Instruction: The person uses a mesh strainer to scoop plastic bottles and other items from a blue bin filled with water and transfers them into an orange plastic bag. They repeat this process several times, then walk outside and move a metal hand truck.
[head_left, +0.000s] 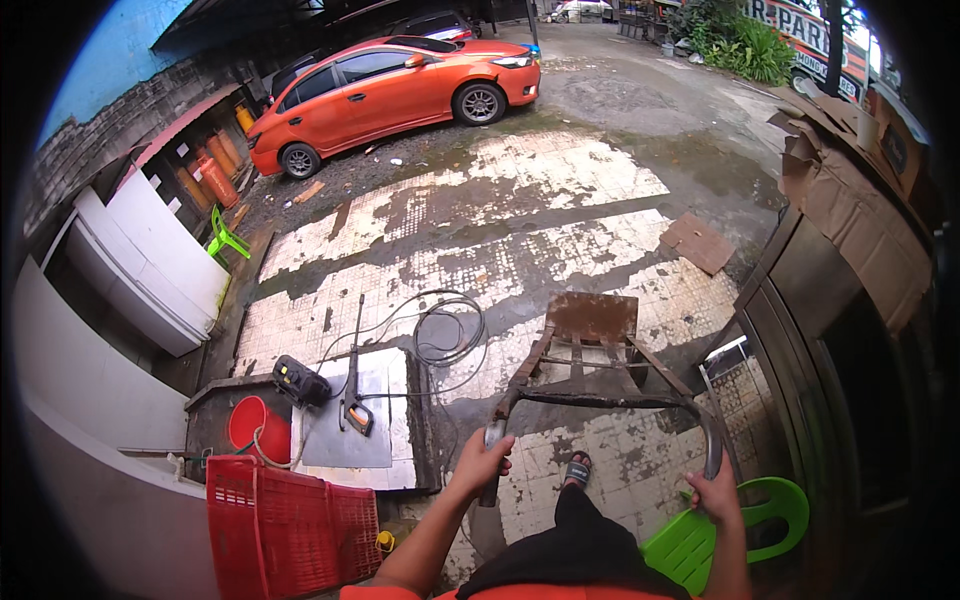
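In front of me is a rusty hand truck, its brown plate pointing away from me. Its two curved grey handles reach back toward my body. My left hand is closed round the left handle, and my right hand grips the lower end of the right one. Nothing lies on the plate. A sandalled foot shows on the tiles between the handles. Close beside my right hand is a green plastic chair.
At left stand a red crate, a red bucket and a pressure washer gun on a pale slab. A black hose coils on worn tiles. A flat cardboard piece lies right; an orange car stands beyond.
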